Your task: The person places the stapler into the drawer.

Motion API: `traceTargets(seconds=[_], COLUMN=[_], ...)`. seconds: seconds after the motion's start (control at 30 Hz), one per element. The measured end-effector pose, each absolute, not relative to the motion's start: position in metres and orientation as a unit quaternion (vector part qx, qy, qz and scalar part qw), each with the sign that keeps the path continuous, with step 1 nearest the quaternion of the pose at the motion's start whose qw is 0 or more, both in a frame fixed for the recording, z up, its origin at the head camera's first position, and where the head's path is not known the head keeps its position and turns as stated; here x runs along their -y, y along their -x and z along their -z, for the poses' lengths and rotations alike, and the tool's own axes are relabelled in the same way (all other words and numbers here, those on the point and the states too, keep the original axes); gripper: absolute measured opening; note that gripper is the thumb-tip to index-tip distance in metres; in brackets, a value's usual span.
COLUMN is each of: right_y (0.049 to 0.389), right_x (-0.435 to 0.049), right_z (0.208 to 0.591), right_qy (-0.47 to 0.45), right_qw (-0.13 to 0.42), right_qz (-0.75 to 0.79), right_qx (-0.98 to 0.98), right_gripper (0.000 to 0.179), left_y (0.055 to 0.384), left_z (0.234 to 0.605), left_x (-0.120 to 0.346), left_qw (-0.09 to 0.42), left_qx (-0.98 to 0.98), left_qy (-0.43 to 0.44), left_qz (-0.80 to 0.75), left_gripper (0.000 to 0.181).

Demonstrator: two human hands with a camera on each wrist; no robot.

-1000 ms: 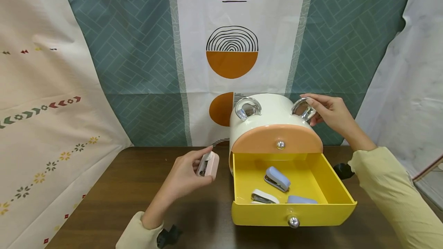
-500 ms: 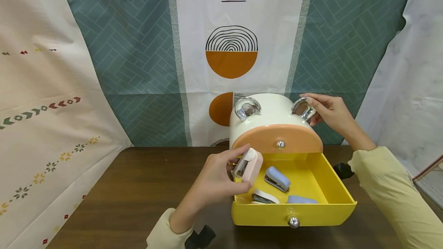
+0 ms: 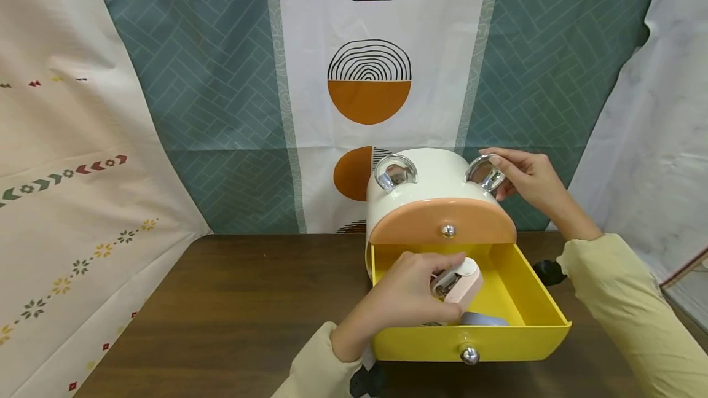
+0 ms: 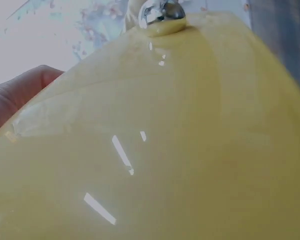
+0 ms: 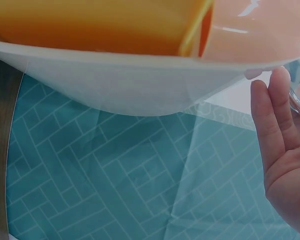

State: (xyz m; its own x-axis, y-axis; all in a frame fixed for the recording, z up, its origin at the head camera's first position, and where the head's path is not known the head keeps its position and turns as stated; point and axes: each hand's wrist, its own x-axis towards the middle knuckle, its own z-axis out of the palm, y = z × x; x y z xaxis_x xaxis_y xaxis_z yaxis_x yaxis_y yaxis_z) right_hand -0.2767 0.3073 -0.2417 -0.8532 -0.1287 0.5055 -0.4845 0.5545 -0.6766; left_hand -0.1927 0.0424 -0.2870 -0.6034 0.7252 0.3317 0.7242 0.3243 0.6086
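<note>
In the head view my left hand [image 3: 406, 293] holds a small pale pink stapler [image 3: 466, 290] between thumb and fingers, over the pulled-out yellow drawer [image 3: 531, 300]. A lavender stapler [image 3: 482, 319] lies by the drawer's front wall; the hand covers most of what else lies inside. My right hand [image 3: 522, 177] grips the right silver ear-shaped handle [image 3: 487, 174] on top of the cream cabinet [image 3: 437, 171]. The left wrist view is filled by the yellow drawer front [image 4: 155, 125], with part of the left hand [image 4: 20, 95] behind its edge.
Above the drawer is a closed orange drawer front [image 3: 420, 220] with a silver knob. A second silver ear [image 3: 395, 172] stands on the cabinet's left. The brown table [image 3: 265, 287] meets a patterned cloth [image 3: 221, 78] at the back.
My left hand has carried the pink stapler rightward, from over the table beside the cabinet to over the drawer. The right hand stays on the handle.
</note>
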Motion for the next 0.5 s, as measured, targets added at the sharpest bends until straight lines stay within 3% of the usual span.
traceTargets(seconds=[0.23,0.5], right_y=[0.2764,0.2799], right_x=[-0.3072,-0.3078], right_z=[0.2411,0.2431], right_qy=[-0.180,-0.186], right_qw=[0.210,0.203], right_qz=[-0.435,-0.441], right_qx=[0.857,0.854], right_gripper=[0.037,0.038], left_y=[0.1961,0.1982], left_z=[0.2844,0.2861], left_x=[-0.0471,-0.0422], left_qw=[0.023,0.020], left_qx=[-0.850,-0.847], left_qy=[-0.446,-0.420], left_qz=[-0.278,-0.326], left_gripper=[0.050,0.040])
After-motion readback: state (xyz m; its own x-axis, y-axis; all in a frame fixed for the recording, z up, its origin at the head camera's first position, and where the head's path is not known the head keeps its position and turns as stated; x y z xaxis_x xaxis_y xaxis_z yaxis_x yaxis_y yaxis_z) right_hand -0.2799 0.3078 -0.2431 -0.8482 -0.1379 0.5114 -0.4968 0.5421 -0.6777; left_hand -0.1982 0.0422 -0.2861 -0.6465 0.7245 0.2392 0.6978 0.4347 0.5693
